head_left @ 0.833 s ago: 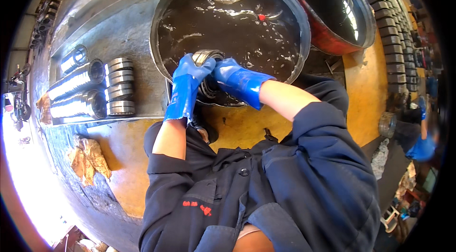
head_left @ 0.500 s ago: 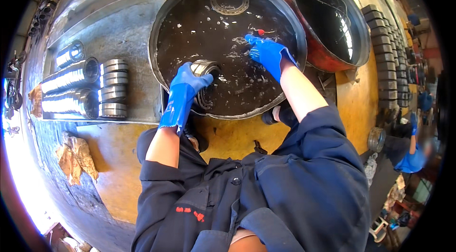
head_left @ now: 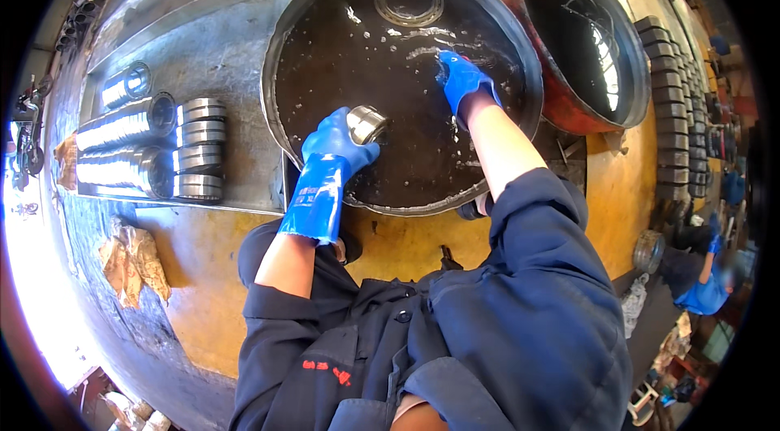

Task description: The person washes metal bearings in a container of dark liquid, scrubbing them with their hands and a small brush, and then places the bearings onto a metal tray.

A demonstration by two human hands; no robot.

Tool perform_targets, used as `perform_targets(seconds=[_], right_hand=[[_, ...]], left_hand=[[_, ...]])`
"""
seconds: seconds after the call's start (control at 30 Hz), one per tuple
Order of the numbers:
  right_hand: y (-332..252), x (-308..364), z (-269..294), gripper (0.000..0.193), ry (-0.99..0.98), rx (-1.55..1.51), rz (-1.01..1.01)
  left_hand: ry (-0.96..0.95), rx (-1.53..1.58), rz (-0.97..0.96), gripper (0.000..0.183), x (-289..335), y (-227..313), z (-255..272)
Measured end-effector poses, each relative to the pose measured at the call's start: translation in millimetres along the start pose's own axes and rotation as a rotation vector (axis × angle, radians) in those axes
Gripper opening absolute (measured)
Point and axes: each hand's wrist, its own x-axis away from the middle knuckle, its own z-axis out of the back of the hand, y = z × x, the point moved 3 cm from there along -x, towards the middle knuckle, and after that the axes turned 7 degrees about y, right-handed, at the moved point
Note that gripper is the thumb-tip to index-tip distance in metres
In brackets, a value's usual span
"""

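My left hand [head_left: 333, 142], in a blue rubber glove, is closed around a shiny steel bearing ring [head_left: 367, 125], held tilted at the left side of a wide round tub [head_left: 273, 98] of dark liquid. My right hand [head_left: 466, 83], gloved the same way, is at the liquid's surface on the right of the tub. Its fingers look curled, and a small speck of red shows at them; what they hold is not clear. A flat metal ring [head_left: 409, 2] with holes around its rim lies at the tub's far side.
Left of the tub, a metal tray [head_left: 244, 33] carries rows of steel rings [head_left: 122, 126]. A red drum [head_left: 561, 77] of dark liquid stands on the right, with stacked dark parts [head_left: 670, 106] beyond. A crumpled cloth [head_left: 134, 264] lies left; another person [head_left: 707, 289] is far right.
My left hand has raised the bearing ring and turned it. My right hand has gone from pointing fingers near a red item to curled fingers at the liquid, which is now rippling.
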Motion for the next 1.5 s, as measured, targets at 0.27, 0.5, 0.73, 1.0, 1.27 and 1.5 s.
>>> perform_targets(seconds=[0.27,0.5,0.73,1.0,1.27,1.5], right_hand=[[-76,94,27,0.031,-0.252,0.128,0.247],[-70,156,18,0.023,-0.419,0.013,0.189],[-84,186,2,0.039,-0.653,0.567,0.421],[-24,164,40,0.037,-0.345,-0.381,-0.219],[25,108,27,0.041,-0.231,0.315,0.288],[-36,127,46,0.041,-0.428,-0.154,0.297]], left_hand=[[0.029,-0.185,-0.32,0.083,16,14,3],[0.137,-0.052,-0.283,0.079,31,-12,-6],[0.069,-0.075,-0.261,0.075,25,-8,-7],[-0.06,-0.506,-0.234,0.089,10,57,-7],[-0.222,-0.902,-0.393,0.047,-34,111,-65],[-0.086,-0.406,-0.353,0.074,-6,82,-25]])
